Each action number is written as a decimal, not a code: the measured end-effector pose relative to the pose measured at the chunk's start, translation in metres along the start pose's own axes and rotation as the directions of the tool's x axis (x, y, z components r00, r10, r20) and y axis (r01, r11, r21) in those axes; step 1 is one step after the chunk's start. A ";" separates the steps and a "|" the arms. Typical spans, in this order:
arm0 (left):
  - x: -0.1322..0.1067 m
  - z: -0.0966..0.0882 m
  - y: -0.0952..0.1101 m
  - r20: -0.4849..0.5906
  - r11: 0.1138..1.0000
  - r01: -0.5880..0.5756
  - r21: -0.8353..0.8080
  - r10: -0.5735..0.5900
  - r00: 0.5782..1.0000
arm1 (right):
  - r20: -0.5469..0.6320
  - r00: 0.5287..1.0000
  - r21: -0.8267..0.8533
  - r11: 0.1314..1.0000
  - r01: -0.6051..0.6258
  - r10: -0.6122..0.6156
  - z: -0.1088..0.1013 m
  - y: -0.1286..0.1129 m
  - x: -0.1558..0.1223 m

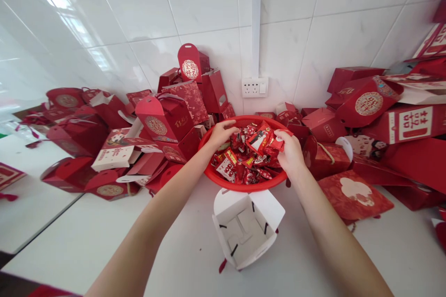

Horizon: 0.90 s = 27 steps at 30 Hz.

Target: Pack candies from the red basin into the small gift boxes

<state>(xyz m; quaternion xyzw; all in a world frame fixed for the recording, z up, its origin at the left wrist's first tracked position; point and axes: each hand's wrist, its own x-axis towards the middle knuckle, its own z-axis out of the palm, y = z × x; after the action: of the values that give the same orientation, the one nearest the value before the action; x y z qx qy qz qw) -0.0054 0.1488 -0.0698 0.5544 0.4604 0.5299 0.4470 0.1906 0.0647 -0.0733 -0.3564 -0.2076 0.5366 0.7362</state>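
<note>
A red plastic basket (245,187) full of wrapped candies (240,162) stands against the boxes by the wall. Over its left side reaches my left hand (223,133), thumb and fingers apart, with nothing visible in it. My right hand (291,151) pinches a small red candy packet (278,142) above the right side of the basket. Beside that packet, a larger red wrapper with a black and white print (258,140) rests on the pile. In front of the basket sits an open-topped gift box (240,232), white inside, its flaps spread and no candies in it.
Red gift boxes (163,118) crowd the left side of the white table (181,241), some stacked. More red boxes (369,102) are piled on the right. A wall socket (254,87) sits behind the basket on the tiled wall (209,0).
</note>
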 end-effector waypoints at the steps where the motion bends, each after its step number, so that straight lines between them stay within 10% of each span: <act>1: -0.001 0.001 0.000 0.018 0.998 -0.052 0.020 0.052 0.998 | 0.005 1.000 -0.003 1.000 0.001 -0.001 0.000 0.001 0.001; 9: -0.023 0.016 0.005 0.587 0.975 -0.185 0.121 0.080 0.806 | 0.111 0.994 0.012 1.000 0.003 -0.005 0.002 0.001 -0.001; 16: -0.020 0.016 0.005 0.409 0.977 -0.210 0.033 0.179 0.895 | 0.181 0.984 0.091 0.996 -0.011 -0.006 -0.002 -0.001 0.005; 24: -0.023 0.015 0.007 0.580 0.962 -0.222 0.157 0.092 0.809 | 0.111 0.988 -0.040 0.994 -0.101 0.105 0.003 -0.001 -0.003; 27: -0.015 0.015 0.003 0.454 0.978 -0.153 0.144 0.072 0.888 | 0.025 0.998 0.005 0.998 -0.058 0.058 0.004 -0.002 -0.001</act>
<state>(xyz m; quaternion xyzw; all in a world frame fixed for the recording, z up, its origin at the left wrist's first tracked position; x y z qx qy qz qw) 0.0091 0.1337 -0.0695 0.7241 0.3578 0.3709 0.4584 0.1887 0.0641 -0.0694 -0.3535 -0.2050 0.5626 0.7186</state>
